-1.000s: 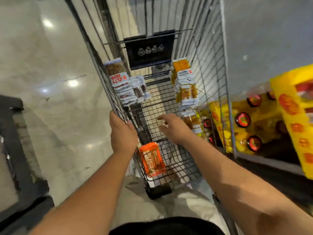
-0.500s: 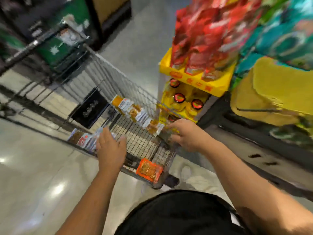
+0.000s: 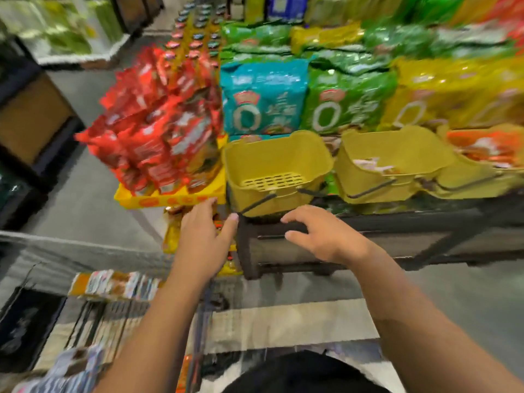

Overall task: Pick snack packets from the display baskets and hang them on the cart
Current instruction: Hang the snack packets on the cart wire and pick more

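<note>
Both hands have come off the cart since a moment ago, and the view has swung from the cart up to the shelf of goods. Now the left hand (image 3: 205,239) hovers with its fingers spread and loosely extended, holding nothing, just at 7 o'clock of the nearest yellow basket (image 3: 276,171). At 3 o'clock of it, near but apart, the right hand (image 3: 323,236) hangs palm down with fingers spread and slightly curled, also holding nothing, over the dark shelf edge (image 3: 368,222).

That nearest basket looks empty, its slotted floor bare and its dark wire handle folded down in front. At its 3 o'clock a second yellow basket (image 3: 397,165) holds a few pale packets (image 3: 371,164), too blurred to read. Further toward 3 o'clock a third basket (image 3: 467,177) carries orange packets (image 3: 487,143).

At 9 o'clock of the nearest basket, red packets (image 3: 158,131) pile up in a yellow tray (image 3: 170,199). Behind the baskets, at 12 o'clock, stand large teal, green and yellow bags (image 3: 263,100).

Low in the view, at 7 o'clock, the wire cart (image 3: 107,321) shows blurred, with a row of snack packets (image 3: 113,285) hanging along its side.
</note>
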A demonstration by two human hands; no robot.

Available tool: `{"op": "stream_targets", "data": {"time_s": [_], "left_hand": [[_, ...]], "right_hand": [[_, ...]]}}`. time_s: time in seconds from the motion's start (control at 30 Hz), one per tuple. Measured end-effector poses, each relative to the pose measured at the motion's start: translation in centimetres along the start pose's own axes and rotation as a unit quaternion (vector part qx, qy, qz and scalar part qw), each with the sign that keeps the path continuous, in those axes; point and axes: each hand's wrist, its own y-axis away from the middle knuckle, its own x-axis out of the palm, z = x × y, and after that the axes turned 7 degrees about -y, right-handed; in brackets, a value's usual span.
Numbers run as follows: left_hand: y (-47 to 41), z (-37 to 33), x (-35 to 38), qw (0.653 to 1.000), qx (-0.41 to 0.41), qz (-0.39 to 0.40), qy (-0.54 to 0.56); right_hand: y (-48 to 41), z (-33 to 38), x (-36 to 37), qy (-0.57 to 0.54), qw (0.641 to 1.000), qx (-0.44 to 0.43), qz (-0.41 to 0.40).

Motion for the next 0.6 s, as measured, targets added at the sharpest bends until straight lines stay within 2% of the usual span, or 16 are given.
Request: {"op": "stream_targets", "data": {"time_s": [0.2, 0.33, 0.6], "left_hand": [[-1.6, -11.9, 7.8, 0.998, 0.06, 0.029, 0.008], [-2.5, -18.5, 12.4, 0.993, 0.104, 0.048, -0.029], [-4.7, -25.4, 17.8, 0.982, 0.151, 0.081, -0.078]], "right_hand": [[4.3, -11.4, -7.8, -0.019, 0.998, 0.045, -0.047], [6.9, -18.8, -12.3, -0.022, 0.994, 0.078, -0.076], [9.2, -26.2, -18.6, -0.046, 0.982, 0.086, -0.161]]}}
